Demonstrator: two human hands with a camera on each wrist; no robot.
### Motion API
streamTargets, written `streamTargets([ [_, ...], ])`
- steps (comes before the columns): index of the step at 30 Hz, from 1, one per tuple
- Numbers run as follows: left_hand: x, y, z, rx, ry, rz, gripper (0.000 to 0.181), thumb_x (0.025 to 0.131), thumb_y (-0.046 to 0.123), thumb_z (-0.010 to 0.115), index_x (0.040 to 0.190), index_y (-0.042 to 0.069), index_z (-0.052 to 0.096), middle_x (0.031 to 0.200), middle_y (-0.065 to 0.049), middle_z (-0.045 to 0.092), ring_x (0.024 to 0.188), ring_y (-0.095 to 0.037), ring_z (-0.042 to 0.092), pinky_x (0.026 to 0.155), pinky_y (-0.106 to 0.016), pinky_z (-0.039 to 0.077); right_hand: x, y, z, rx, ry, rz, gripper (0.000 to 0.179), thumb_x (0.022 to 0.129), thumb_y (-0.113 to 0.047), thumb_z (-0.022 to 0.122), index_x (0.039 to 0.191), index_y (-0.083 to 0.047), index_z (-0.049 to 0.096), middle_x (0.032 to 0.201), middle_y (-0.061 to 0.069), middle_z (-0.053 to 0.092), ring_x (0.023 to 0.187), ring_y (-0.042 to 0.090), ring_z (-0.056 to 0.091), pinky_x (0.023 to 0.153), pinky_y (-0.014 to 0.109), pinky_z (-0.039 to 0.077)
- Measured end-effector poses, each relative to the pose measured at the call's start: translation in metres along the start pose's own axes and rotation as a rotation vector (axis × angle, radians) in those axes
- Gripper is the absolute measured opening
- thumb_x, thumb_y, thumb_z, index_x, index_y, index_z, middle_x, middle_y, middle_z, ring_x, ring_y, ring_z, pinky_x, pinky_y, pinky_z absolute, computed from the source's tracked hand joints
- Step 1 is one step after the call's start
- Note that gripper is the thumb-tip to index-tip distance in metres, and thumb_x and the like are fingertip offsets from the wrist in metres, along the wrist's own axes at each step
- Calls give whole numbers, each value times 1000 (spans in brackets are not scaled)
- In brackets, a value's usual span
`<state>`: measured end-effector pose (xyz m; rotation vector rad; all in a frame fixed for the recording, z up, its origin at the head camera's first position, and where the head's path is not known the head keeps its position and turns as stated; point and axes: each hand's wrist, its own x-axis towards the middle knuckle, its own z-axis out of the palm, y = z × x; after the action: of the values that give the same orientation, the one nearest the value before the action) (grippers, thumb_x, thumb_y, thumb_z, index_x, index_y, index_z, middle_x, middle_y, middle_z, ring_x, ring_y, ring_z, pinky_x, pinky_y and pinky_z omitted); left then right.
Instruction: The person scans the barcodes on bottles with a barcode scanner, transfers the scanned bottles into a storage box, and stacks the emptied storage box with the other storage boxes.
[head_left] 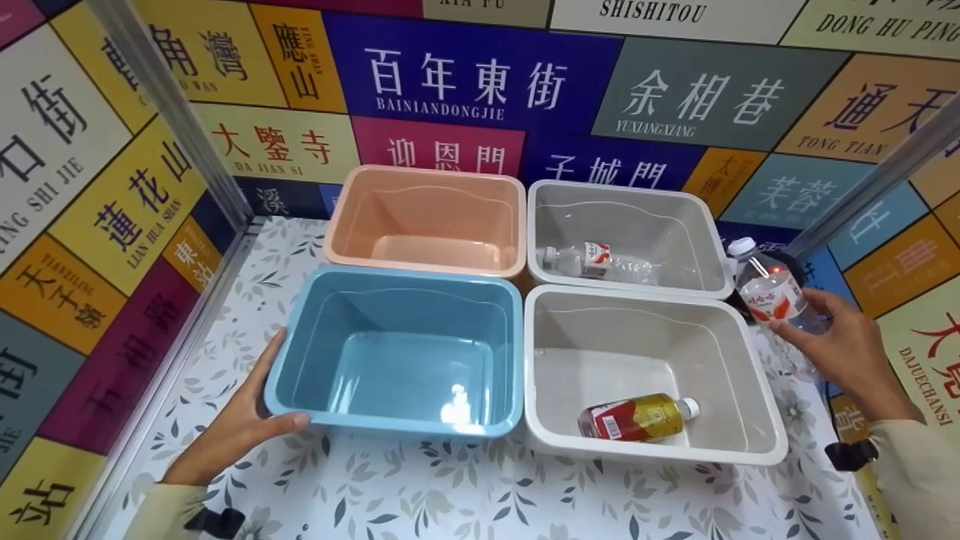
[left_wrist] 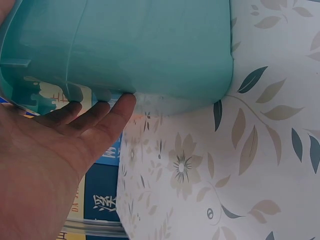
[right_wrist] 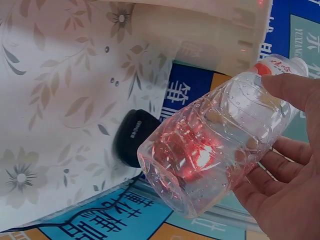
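Note:
My right hand (head_left: 851,349) holds a clear plastic bottle (head_left: 769,289) with a white cap and a red-and-white label, to the right of the bins. In the right wrist view the bottle (right_wrist: 215,142) looks empty, its thumb and fingers on either side; a red light glows through it. At the front left corner of the blue bin (head_left: 397,431), my left hand (head_left: 240,424) rests with the thumb by the front rim and the fingers along the outer left side. In the left wrist view these fingers (left_wrist: 117,112) touch the bin wall, spread and nearly straight.
A peach bin (head_left: 427,176) stands behind the blue one. The back grey bin (head_left: 630,191) contains a clear bottle (head_left: 596,259); the front grey bin (head_left: 652,450) contains a red-and-yellow bottle (head_left: 637,418). A black device (right_wrist: 137,135) with a cable sits at the right edge of the patterned tabletop (head_left: 420,495).

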<state>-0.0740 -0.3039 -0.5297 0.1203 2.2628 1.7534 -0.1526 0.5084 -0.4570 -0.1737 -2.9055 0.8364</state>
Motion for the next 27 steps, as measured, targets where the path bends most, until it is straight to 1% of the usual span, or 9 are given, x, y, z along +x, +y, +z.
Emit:
streamTargets([
  [2,0,0,0,0,2,3,117,97,19,82,174,55,1,185,-4,-9,162,-46,12,123,-73,22,0,4,3,1,18,-5,80,104,-33,79,160,11,43,149,42,52,125,60,54,71,-1,33],
  [6,1,-2,0,-5,1,13,117,97,17,82,174,53,1,185,-4,-9,163,-45,12,123,-73,21,1,10,8,3,30,25,81,104,-33,79,161,11,42,149,42,52,124,58,54,70,1,33],
  [9,1,-3,-1,-4,-3,18,117,97,17,82,174,53,1,185,-4,-8,162,-45,14,123,-68,25,1,15,10,9,33,60,83,104,-35,79,162,11,40,152,42,50,126,57,54,70,2,34],
  [13,1,-4,-2,-3,-11,31,116,98,15,80,174,53,1,185,-6,-6,161,-45,17,119,-41,40,1,19,12,11,43,78,83,104,-34,78,162,12,39,152,43,51,125,55,54,72,6,35],
  [16,0,-4,-2,-3,-16,43,117,98,13,80,175,52,0,185,-7,-5,160,-46,18,110,-23,42,1,22,13,1,47,96,83,105,-35,76,162,12,39,152,42,50,129,56,53,85,24,51],
  [18,0,-4,-2,2,-13,44,117,98,14,80,175,52,0,185,-7,-5,160,-45,19,113,-28,41,2,23,14,1,50,117,83,106,-37,74,163,11,37,155,42,49,134,57,51,97,47,57],
  [20,-1,-4,-2,8,-8,38,117,98,14,81,175,52,0,185,-7,-5,160,-45,18,119,-43,39,3,25,15,10,52,139,84,107,-38,72,165,10,34,158,41,46,139,57,48,107,67,51],
  [23,-1,-3,-1,5,-2,28,117,98,15,80,174,54,1,185,-6,-6,161,-46,17,122,-66,28,3,28,17,52,56,169,86,108,-37,71,168,8,28,162,40,41,143,56,43,116,71,42],
  [27,-1,-3,-1,-9,-2,30,117,97,14,80,174,54,1,185,-5,-7,161,-46,16,122,-74,23,2,32,21,76,88,188,87,108,-34,70,170,5,24,164,38,39,145,54,40,122,67,39],
])
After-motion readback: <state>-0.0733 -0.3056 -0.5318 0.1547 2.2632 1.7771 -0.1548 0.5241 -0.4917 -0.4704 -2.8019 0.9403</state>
